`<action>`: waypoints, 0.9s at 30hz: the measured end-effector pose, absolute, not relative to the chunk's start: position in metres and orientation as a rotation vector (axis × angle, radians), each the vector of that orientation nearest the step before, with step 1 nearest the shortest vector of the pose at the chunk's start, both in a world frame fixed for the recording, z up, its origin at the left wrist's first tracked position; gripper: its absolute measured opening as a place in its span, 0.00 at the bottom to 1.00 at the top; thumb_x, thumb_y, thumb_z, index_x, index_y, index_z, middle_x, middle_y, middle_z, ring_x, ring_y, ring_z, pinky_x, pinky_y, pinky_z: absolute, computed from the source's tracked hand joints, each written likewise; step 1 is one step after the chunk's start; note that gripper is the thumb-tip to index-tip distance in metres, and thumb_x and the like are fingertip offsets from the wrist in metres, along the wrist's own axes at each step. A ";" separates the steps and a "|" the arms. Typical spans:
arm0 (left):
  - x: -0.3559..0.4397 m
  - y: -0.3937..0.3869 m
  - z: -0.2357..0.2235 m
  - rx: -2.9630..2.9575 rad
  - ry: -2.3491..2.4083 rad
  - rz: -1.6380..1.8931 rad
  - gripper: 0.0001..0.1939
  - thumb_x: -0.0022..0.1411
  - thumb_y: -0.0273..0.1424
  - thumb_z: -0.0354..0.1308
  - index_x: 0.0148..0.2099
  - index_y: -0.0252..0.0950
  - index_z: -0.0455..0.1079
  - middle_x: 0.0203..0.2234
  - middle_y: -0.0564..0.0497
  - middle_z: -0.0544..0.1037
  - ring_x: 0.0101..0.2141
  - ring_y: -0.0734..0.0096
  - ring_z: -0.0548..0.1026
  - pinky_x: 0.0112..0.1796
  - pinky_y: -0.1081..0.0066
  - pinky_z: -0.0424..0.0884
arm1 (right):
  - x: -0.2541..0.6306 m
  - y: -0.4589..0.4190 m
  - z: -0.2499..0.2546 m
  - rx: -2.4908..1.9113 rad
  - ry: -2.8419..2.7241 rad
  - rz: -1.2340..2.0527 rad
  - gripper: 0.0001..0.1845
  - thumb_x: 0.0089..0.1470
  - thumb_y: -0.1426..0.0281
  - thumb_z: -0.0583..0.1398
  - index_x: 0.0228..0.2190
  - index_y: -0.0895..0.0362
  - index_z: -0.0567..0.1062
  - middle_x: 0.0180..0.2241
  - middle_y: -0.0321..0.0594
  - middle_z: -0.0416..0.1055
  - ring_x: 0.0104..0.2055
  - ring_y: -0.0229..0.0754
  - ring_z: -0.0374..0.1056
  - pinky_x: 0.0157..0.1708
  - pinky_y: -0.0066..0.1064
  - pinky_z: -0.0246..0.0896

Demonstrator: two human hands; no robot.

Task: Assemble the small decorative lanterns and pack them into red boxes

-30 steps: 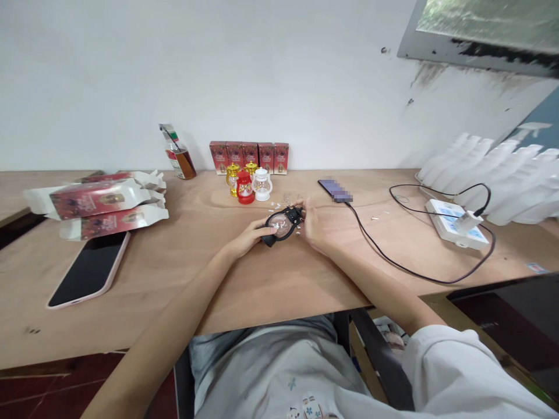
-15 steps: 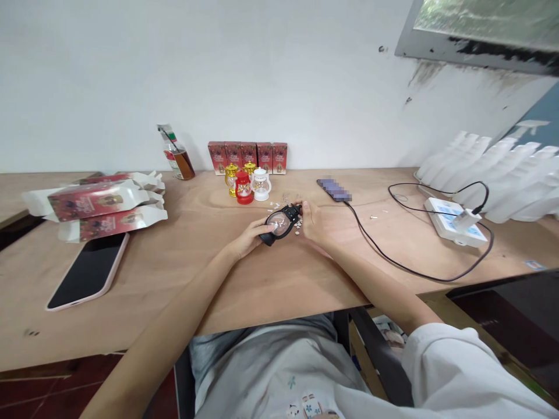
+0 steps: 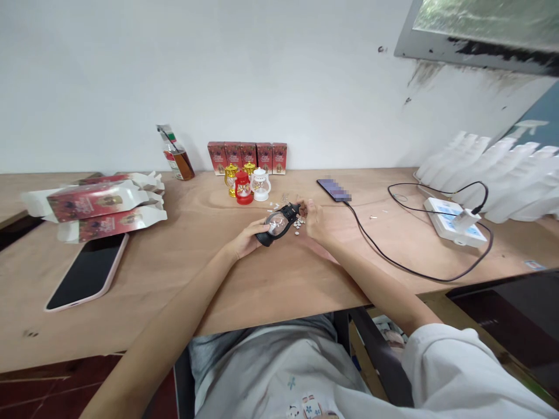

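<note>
A small black lantern (image 3: 276, 224) with a clear globe lies tilted in my left hand (image 3: 248, 239), its base toward me and its top pointing to the upper right. My left fingers are closed around the base end. Beside the lantern's top is my right hand (image 3: 313, 222), its fingers curled in; anything held between them is too small to make out. Several small round button-like pieces (image 3: 299, 223) lie on the table under and beside the lantern's top. Behind stand a red lantern (image 3: 243, 189), a white lantern (image 3: 261, 185) and a gold lantern (image 3: 231, 178).
Red boxes (image 3: 248, 156) line the wall. Opened cartons (image 3: 105, 201) and a phone (image 3: 89, 270) lie left, near a bottle (image 3: 178, 156). To the right are another phone (image 3: 332, 189), its black cable (image 3: 384, 254), a power strip (image 3: 454, 222) and white bottles (image 3: 506, 174).
My right hand has shifted slightly right, off the lantern's top, and its fingers have curled. The lantern in my left hand has moved a little left.
</note>
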State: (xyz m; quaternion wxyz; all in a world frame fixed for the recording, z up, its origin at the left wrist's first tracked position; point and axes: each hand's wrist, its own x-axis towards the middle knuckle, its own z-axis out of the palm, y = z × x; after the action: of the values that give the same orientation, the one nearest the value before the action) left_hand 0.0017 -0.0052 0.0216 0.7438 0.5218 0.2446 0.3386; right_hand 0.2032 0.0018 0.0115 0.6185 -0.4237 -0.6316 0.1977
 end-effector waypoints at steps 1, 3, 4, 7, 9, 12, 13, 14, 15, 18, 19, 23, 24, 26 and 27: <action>0.002 -0.006 0.023 1.155 0.549 0.743 0.26 0.44 0.38 0.65 0.47 0.34 0.74 0.32 0.49 0.77 0.31 0.71 0.69 0.30 0.72 0.63 | 0.203 0.002 0.011 -0.976 -1.449 0.471 0.33 0.57 0.44 0.42 0.29 0.55 0.73 0.18 0.33 0.59 0.21 0.35 0.57 0.23 0.28 0.50; 0.004 -0.007 0.025 1.177 0.574 0.762 0.27 0.43 0.36 0.66 0.48 0.34 0.74 0.37 0.48 0.78 0.36 0.66 0.72 0.35 0.71 0.64 | 0.203 0.003 0.010 -0.977 -1.434 0.503 0.35 0.56 0.42 0.41 0.29 0.55 0.73 0.18 0.33 0.59 0.21 0.36 0.57 0.23 0.28 0.50; 0.005 -0.008 0.027 1.185 0.583 0.778 0.27 0.43 0.36 0.66 0.48 0.34 0.74 0.40 0.47 0.78 0.40 0.63 0.72 0.39 0.70 0.65 | 0.202 0.003 0.009 -0.982 -1.424 0.516 0.35 0.56 0.42 0.40 0.29 0.55 0.73 0.18 0.33 0.59 0.21 0.36 0.58 0.23 0.28 0.51; 0.007 -0.009 0.029 1.198 0.604 0.807 0.28 0.43 0.34 0.67 0.49 0.34 0.73 0.45 0.46 0.77 0.49 0.56 0.70 0.49 0.66 0.62 | 0.200 0.004 0.008 -1.010 -1.395 0.538 0.38 0.56 0.41 0.38 0.28 0.55 0.73 0.20 0.35 0.61 0.24 0.37 0.61 0.25 0.28 0.54; 0.007 -0.009 0.029 1.201 0.619 0.802 0.29 0.42 0.35 0.68 0.50 0.34 0.73 0.46 0.46 0.77 0.51 0.54 0.69 0.51 0.64 0.61 | 0.199 0.004 0.007 -1.026 -1.389 0.528 0.38 0.56 0.42 0.37 0.29 0.55 0.73 0.21 0.35 0.63 0.26 0.38 0.63 0.27 0.29 0.56; 0.007 -0.009 0.028 1.210 0.635 0.791 0.30 0.43 0.35 0.68 0.50 0.34 0.72 0.47 0.46 0.76 0.52 0.53 0.68 0.52 0.63 0.60 | 0.199 0.003 0.006 -1.043 -1.402 0.504 0.37 0.57 0.42 0.38 0.31 0.55 0.73 0.22 0.35 0.65 0.27 0.38 0.64 0.29 0.29 0.58; 0.006 -0.009 0.028 1.215 0.637 0.790 0.30 0.44 0.36 0.67 0.51 0.34 0.72 0.47 0.46 0.76 0.53 0.53 0.68 0.51 0.63 0.60 | 0.199 0.002 0.006 -1.049 -1.411 0.500 0.37 0.57 0.42 0.38 0.32 0.55 0.73 0.22 0.36 0.66 0.27 0.38 0.65 0.29 0.29 0.58; 0.006 -0.009 0.028 1.219 0.640 0.788 0.30 0.44 0.36 0.67 0.51 0.34 0.72 0.48 0.45 0.76 0.53 0.52 0.68 0.51 0.63 0.61 | 0.199 0.002 0.006 -1.056 -1.417 0.497 0.37 0.57 0.43 0.38 0.32 0.55 0.73 0.23 0.36 0.66 0.28 0.38 0.65 0.30 0.29 0.59; 0.006 -0.009 0.028 1.222 0.644 0.786 0.30 0.44 0.36 0.67 0.52 0.34 0.71 0.48 0.45 0.76 0.52 0.52 0.68 0.50 0.63 0.61 | 0.198 0.001 0.006 -1.065 -1.421 0.491 0.36 0.57 0.43 0.38 0.32 0.55 0.73 0.23 0.36 0.67 0.28 0.39 0.65 0.30 0.29 0.59; 0.006 -0.009 0.028 1.223 0.642 0.788 0.29 0.45 0.35 0.66 0.52 0.34 0.71 0.48 0.45 0.76 0.52 0.53 0.69 0.49 0.64 0.62 | 0.198 -0.002 0.008 -1.097 -1.433 0.467 0.37 0.58 0.43 0.37 0.32 0.55 0.73 0.24 0.37 0.68 0.28 0.39 0.66 0.31 0.30 0.60; 0.006 -0.009 0.028 1.227 0.635 0.790 0.29 0.45 0.35 0.66 0.52 0.34 0.71 0.48 0.45 0.76 0.51 0.53 0.69 0.49 0.64 0.62 | 0.198 -0.002 0.009 -1.106 -1.436 0.464 0.37 0.58 0.43 0.37 0.31 0.55 0.73 0.24 0.38 0.69 0.29 0.39 0.67 0.31 0.30 0.60; 0.006 -0.009 0.028 1.240 0.614 0.791 0.28 0.46 0.34 0.65 0.51 0.34 0.72 0.48 0.45 0.76 0.51 0.54 0.69 0.49 0.64 0.62 | 0.198 -0.001 0.008 -1.099 -1.438 0.454 0.36 0.58 0.44 0.38 0.30 0.55 0.73 0.24 0.39 0.70 0.30 0.41 0.68 0.33 0.32 0.62; 0.006 -0.009 0.028 1.236 0.619 0.793 0.27 0.46 0.34 0.65 0.51 0.34 0.72 0.47 0.45 0.76 0.51 0.54 0.69 0.49 0.64 0.62 | 0.198 0.000 0.007 -1.096 -1.440 0.442 0.36 0.59 0.44 0.38 0.31 0.55 0.74 0.24 0.38 0.70 0.31 0.41 0.69 0.33 0.32 0.63; 0.006 -0.010 0.028 1.226 0.630 0.795 0.27 0.46 0.34 0.65 0.50 0.33 0.72 0.47 0.45 0.76 0.51 0.54 0.69 0.49 0.65 0.62 | 0.199 0.002 0.004 -1.102 -1.445 0.407 0.35 0.59 0.45 0.38 0.32 0.55 0.74 0.25 0.38 0.70 0.32 0.41 0.69 0.35 0.32 0.63; 0.006 -0.010 0.029 1.223 0.634 0.795 0.27 0.45 0.34 0.66 0.50 0.34 0.72 0.47 0.46 0.76 0.51 0.55 0.69 0.49 0.65 0.62 | 0.199 0.002 0.003 -1.109 -1.449 0.389 0.34 0.59 0.45 0.39 0.33 0.54 0.74 0.25 0.38 0.70 0.32 0.41 0.69 0.36 0.33 0.63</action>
State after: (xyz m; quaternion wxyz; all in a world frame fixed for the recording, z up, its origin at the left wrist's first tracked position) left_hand 0.0062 -0.0098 0.0287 0.7002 0.5489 0.2848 0.3567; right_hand 0.1991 0.0022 0.0031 0.5955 -0.4775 -0.6239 0.1674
